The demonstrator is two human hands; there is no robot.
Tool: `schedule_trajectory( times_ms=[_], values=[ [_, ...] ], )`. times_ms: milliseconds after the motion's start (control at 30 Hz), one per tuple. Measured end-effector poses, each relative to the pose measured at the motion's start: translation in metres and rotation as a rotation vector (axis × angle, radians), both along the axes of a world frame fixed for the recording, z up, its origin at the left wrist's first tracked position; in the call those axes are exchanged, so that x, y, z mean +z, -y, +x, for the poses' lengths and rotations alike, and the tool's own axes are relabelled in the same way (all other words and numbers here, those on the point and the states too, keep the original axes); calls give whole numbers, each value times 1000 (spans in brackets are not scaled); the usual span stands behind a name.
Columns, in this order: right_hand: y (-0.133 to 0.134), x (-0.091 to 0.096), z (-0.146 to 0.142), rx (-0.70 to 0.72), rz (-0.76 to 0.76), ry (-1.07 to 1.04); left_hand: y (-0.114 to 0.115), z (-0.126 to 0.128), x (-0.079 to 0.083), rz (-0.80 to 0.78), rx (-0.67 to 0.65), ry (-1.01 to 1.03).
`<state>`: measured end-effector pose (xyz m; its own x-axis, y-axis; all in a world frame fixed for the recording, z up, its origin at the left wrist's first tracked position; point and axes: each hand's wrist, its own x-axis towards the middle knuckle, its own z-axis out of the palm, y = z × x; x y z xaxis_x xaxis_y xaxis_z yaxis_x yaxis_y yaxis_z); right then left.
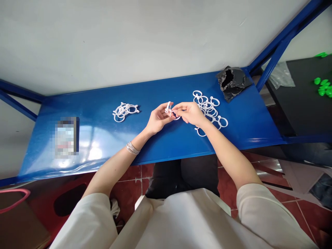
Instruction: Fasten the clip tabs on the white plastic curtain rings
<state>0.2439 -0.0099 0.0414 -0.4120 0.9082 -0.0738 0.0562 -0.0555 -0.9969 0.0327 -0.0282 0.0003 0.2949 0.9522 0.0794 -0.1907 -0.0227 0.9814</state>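
Note:
Over the middle of the blue table (166,138), my left hand (158,119) and my right hand (190,112) meet, both pinched on a small white plastic ring (171,111) held between their fingertips. Just right of my right hand lies a loose pile of several white rings (211,109). A smaller cluster of white rings (124,111) rests to the left of my left hand. A silver bracelet (132,148) sits on my left wrist.
A crumpled black plastic bag (232,83) lies at the table's back right. A blurred flat object (66,136) rests at the left. A black surface with green pieces (324,86) stands to the right. The white wall (129,38) backs the table.

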Motion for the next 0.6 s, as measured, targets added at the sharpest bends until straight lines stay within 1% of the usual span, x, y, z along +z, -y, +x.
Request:
schedule_trajectory(
  times_ms=[67,100,200,267,333,500,600],
  values=[
    [0,3,1,53,-58,-11,-2,-3,7,-37,-35,33],
    [1,5,1,88,-80,-11,-2,-4,10,-65,-78,44],
    [6,7,-5,177,-104,-3,-3,-7,17,-177,-275,87],
    [10,6,-10,210,-103,-23,-3,-7,19,-235,-373,133],
    [11,5,-14,214,-89,-48,-3,-6,20,-257,-400,178],
    [11,-1,-21,180,-46,-86,-2,0,23,-255,-382,263],
    [10,-4,-23,208,-38,-129,-3,-3,24,-269,-410,272]
  ],
)
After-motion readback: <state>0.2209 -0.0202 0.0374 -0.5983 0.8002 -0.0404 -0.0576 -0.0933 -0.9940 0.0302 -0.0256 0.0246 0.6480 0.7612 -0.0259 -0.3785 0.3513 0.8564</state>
